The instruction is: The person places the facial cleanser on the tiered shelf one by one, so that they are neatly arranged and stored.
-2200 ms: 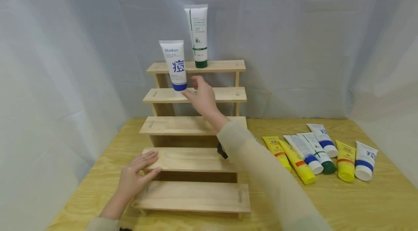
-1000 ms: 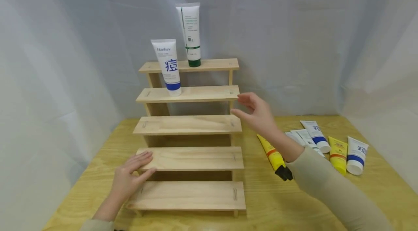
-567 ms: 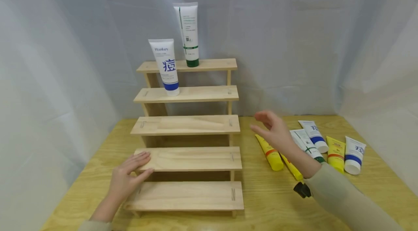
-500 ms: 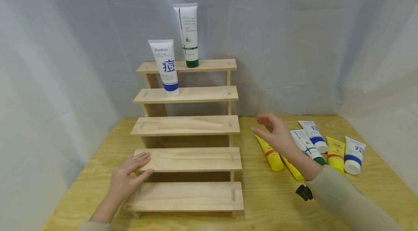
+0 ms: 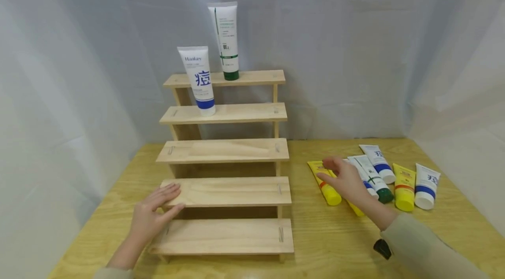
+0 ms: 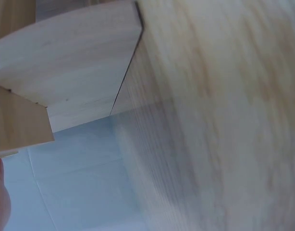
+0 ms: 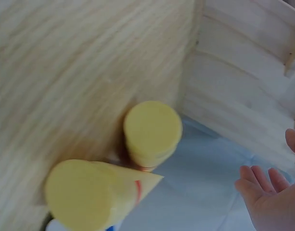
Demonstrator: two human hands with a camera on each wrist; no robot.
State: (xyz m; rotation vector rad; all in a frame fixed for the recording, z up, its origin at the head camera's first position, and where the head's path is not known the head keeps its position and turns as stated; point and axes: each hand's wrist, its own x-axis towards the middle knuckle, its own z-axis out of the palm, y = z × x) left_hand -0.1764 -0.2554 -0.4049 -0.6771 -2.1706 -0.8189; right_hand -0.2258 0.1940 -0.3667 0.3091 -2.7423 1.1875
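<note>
My left hand (image 5: 154, 213) rests on the left end of the second-lowest step of a wooden tiered shelf (image 5: 232, 191), fingers on top and thumb along the front edge. To the right, my right hand (image 5: 345, 180) holds nothing and hovers over the yellow tubes, its fingers loosely bent and parted from the thumb. Closest to it lie a yellow tube (image 5: 329, 192) and a second yellow tube (image 5: 356, 209), the latter mostly hidden under the hand. In the right wrist view, both yellow caps (image 7: 153, 130) face the camera, apart from the fingers.
A white tube with a green cap (image 5: 227, 42) stands on the top step, a white-and-blue tube (image 5: 200, 79) one step below. More tubes lie on the table's right, including a green-capped tube (image 5: 371, 173), a yellow tube (image 5: 404, 187) and a blue-banded tube (image 5: 427, 187). Pale curtains surround the table.
My right hand let go of the white-and-blue tube, leaving it upright on the second step from the top, then moved right and down to the lying tubes. My left hand stayed put.
</note>
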